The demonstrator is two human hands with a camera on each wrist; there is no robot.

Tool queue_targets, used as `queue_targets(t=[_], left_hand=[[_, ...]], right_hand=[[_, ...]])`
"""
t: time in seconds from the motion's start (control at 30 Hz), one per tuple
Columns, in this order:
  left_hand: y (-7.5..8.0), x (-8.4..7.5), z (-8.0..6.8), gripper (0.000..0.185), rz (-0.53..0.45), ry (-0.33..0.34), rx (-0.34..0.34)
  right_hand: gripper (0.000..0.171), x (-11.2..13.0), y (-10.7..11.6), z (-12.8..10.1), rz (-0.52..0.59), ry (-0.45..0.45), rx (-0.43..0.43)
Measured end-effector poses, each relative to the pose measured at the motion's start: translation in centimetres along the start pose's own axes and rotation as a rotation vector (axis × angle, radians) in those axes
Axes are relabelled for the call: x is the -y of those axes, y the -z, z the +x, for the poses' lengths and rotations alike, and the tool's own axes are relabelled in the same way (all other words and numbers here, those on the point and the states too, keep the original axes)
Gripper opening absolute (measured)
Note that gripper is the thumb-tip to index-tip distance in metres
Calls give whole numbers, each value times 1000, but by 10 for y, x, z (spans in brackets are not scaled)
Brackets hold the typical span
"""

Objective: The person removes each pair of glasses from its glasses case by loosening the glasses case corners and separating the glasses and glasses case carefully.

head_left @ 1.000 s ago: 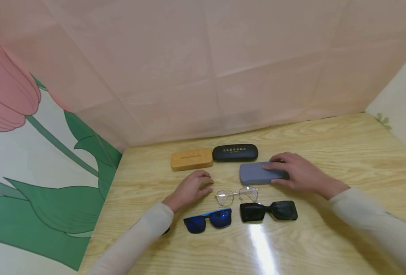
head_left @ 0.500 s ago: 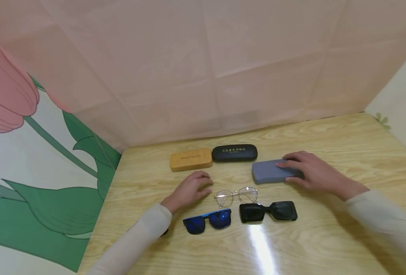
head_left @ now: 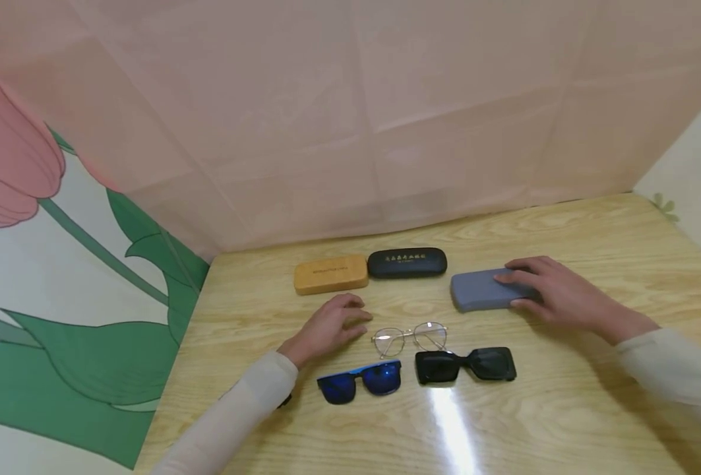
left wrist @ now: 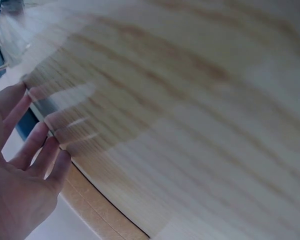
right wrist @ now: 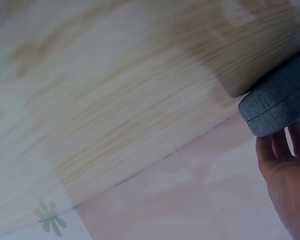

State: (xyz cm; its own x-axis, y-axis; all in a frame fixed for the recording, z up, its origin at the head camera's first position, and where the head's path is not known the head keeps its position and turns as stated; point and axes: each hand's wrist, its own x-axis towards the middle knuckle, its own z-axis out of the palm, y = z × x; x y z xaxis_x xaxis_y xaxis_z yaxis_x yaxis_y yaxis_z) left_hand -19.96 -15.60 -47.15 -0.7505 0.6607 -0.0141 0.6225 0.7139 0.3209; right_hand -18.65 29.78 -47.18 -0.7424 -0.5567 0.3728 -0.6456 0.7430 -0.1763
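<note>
My right hand [head_left: 566, 297] grips the right end of a blue-grey glasses case [head_left: 483, 289], thumb on the near side and fingers over the top and far side. In the right wrist view, the case [right wrist: 277, 105] is closed, with a seam along its side. My left hand [head_left: 329, 324] holds nothing, its fingers loosely bent just left of a pair of thin-framed clear glasses [head_left: 409, 338]. From the left wrist view, the left hand [left wrist: 27, 165] has spread, relaxed fingers close to the tabletop.
A wooden-looking case [head_left: 331, 274] and a black glasses case [head_left: 407, 263] lie side by side at the back. Blue-lensed sunglasses [head_left: 359, 381] and black sunglasses [head_left: 465, 365] lie in front on the table [head_left: 564, 422]. A pink cloth [head_left: 386, 132] hangs behind.
My right hand has moved the blue-grey case rightward and slightly back, away from the clear glasses. The left hand has stayed nearly still.
</note>
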Motion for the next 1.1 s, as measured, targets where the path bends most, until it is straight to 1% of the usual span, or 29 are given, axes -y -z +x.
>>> queue_targets(t=[0.17,0.4,0.63,0.73,0.93,1.1], left_hand=[[1,-2,0,30,-10,-16,-4],[3,-6,-1,30,-7,-19,-6],[3,-7,-2,31,-26,-1,15],[2,-7,-1,30,-24,0,13],[0,-7,-1,30,-24,-14,8],[0,-8,-1,30,-17,-5,11]], right_hand=[[59,-3,2,0,-5,-30,16],[56,-10,3,7,-16,-90,54],[54,-18,0,17,-5,-98,59],[52,-22,1,22,-4,-116,82],[51,-29,0,28,-2,-150,92],[51,-32,1,33,7,-171,116]])
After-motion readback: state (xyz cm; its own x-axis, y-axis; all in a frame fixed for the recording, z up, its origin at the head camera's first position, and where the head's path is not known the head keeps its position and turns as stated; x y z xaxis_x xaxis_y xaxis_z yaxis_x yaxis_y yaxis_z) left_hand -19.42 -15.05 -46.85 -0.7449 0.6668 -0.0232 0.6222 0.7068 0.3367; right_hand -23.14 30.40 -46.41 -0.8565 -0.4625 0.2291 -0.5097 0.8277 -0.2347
